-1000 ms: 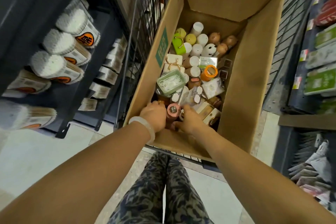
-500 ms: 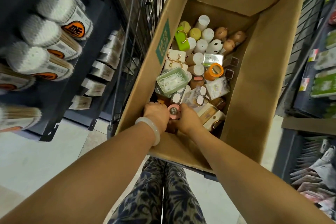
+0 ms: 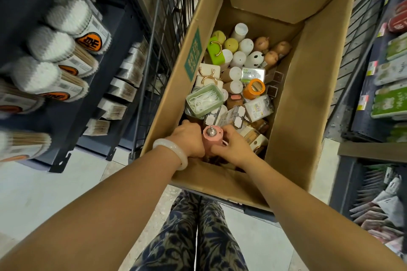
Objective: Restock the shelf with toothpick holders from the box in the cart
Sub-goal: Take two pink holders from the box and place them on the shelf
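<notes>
Patterned trousers [image 3: 189,237] are seen lowest, above the floor. A pink toothpick holder [image 3: 212,138] is gripped between the left hand [image 3: 189,139] and the right hand [image 3: 233,146], at the near end of the cardboard box [image 3: 308,94]. Farther in, more holders are piled; a shelf [image 3: 66,61] stands at the left.

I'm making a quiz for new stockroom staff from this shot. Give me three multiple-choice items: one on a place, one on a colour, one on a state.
1. Where is the pink holder?
A. near end of the cardboard box
B. on the shelf
C. on the floor

2. What colour is the bracelet?
A. black
B. red
C. white

3. How is the pink holder held?
A. lying untouched
B. between both hands
C. one hand only

Answers: 1 A, it sits by the box's near wall. 2 C, pale band on the wrist. 3 B, left hand and right hand curl round it.
</notes>
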The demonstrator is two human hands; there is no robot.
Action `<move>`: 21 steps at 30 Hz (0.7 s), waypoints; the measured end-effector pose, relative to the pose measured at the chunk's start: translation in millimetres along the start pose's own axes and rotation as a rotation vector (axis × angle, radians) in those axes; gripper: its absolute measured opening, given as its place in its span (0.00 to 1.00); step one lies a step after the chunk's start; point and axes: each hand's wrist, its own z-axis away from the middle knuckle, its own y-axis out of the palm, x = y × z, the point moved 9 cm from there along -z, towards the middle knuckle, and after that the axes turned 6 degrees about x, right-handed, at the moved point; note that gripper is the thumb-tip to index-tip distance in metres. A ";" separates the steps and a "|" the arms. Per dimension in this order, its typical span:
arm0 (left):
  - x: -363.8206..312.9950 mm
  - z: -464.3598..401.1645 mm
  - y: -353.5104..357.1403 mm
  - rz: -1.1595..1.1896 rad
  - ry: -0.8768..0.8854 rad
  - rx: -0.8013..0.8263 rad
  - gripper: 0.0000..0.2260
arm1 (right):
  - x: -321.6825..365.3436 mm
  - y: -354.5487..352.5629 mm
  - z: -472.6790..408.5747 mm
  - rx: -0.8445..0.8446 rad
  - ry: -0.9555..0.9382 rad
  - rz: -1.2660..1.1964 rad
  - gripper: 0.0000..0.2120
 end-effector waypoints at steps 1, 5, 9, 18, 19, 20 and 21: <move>1.2 4.9 -6.0 0.062 0.020 -0.016 0.23 | 3.0 -3.5 3.2 -0.001 -0.006 -0.062 0.25; 8.6 25.2 -30.9 0.579 0.116 -0.061 0.27 | 9.9 -19.2 15.1 -0.002 0.028 -0.405 0.17; 8.0 39.0 -41.6 1.106 0.172 -0.059 0.21 | 10.4 -33.5 21.6 -0.008 0.057 -0.674 0.15; -26.4 65.9 -55.8 1.409 0.316 0.082 0.17 | 43.2 -70.6 47.3 -0.125 -0.080 -0.696 0.17; -28.5 69.2 -58.8 1.397 0.328 0.079 0.17 | 46.2 -72.5 50.5 -0.137 -0.087 -0.694 0.18; -30.6 73.0 -62.1 1.387 0.347 0.073 0.17 | 49.3 -73.9 53.4 -0.146 -0.095 -0.689 0.18; -32.1 76.9 -65.6 1.373 0.367 0.065 0.18 | 52.5 -75.2 56.4 -0.153 -0.105 -0.690 0.19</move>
